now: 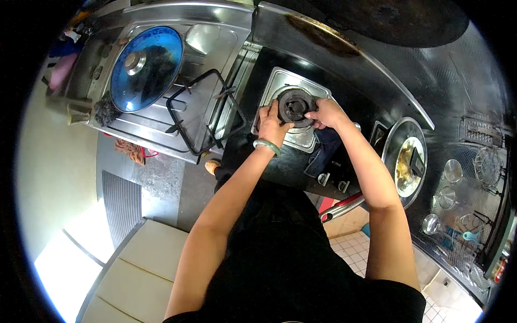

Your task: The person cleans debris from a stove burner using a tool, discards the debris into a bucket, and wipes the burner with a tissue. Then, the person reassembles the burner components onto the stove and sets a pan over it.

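Note:
A round, dark gas burner (289, 114) sits over the metal drip tray (280, 75) of the black gas hob (258, 70). My left hand (273, 126), with a green bangle at its wrist, grips the burner's near left edge. On the right edge, my right hand (327, 113) pinches the same burner between thumb and fingers. A dark folded cloth (326, 148) lies on the hob just below my right hand, close to the knobs (323, 178). Whether the burner is lifted off its seat I cannot tell.
Left of the hob, a black pan support (186, 142) rests on the steel sink counter (142, 137), near a blue-tinted glass lid (153, 54) and a scouring pad (106, 111). At right stands a lidded pan (406, 156) with a red handle (344, 203). Utensils hang beyond it.

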Motion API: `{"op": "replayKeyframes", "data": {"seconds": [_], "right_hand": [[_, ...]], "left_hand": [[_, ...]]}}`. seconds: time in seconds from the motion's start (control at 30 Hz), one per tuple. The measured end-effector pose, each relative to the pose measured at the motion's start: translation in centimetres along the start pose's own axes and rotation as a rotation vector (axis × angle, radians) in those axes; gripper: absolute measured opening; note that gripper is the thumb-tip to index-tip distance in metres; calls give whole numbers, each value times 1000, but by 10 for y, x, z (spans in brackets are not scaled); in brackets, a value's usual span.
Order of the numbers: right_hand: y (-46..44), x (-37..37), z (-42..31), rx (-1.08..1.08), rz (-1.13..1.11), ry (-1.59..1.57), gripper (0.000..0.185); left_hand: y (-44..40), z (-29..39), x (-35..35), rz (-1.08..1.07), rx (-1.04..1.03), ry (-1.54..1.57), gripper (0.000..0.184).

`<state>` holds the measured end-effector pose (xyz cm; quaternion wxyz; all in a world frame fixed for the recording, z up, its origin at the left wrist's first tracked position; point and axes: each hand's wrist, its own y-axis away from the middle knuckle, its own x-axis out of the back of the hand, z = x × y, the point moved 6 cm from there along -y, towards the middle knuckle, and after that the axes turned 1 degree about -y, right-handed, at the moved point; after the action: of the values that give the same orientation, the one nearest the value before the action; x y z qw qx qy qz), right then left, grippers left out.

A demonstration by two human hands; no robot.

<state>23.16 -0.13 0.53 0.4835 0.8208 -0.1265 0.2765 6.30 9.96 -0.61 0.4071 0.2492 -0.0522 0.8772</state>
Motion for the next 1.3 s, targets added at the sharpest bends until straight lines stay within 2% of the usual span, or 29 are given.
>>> {"op": "replayKeyframes", "data": {"seconds": [0.17, 0.27, 0.33, 0.4, 0.43, 0.47, 0.57, 0.6, 0.7, 0.73, 0.87, 0.97, 1.0, 1.3], "right_hand": [[2, -1, 2, 43, 99, 59, 31], [6, 1, -4, 70, 117, 120, 33], [5, -1, -3, 134, 176, 203, 35], [7, -4, 0, 127, 143, 105, 38], [9, -2, -2, 127, 133, 59, 39], [15, -3, -1, 131, 119, -97, 54], [28, -2, -6, 63, 133, -40, 72], [23, -3, -7, 67, 89, 26, 87], [22, 2, -5, 78, 91, 232, 89], [23, 5, -11, 157, 140, 378, 99], [39, 6, -35, 351, 211, 564, 114], [40, 1, -48, 366, 125, 579, 114], [37, 0, -49, 424, 163, 606, 114], [35, 0, -45, 438, 188, 619, 112]], "left_hand": [[1, 2, -2, -35, 40, 11, 86], [2, -6, -8, 12, -64, -73, 85], [-6, -24, -20, -24, 51, 286, 84], [-1, -13, -15, -38, -41, -30, 84], [0, -11, -13, -50, -34, -51, 84], [0, -9, -11, -61, -28, -70, 85], [3, 1, -5, -28, -82, -118, 88], [4, 3, -4, -26, -93, -119, 89], [6, 4, -3, -35, -96, -118, 94], [5, 5, -2, -32, -111, -116, 95], [-2, 5, -3, -32, -152, -142, 98], [-5, 4, -3, -55, -174, -175, 98], [-6, 3, -4, -67, -179, -191, 98], [-7, 6, -7, -80, -138, -234, 93]]}}
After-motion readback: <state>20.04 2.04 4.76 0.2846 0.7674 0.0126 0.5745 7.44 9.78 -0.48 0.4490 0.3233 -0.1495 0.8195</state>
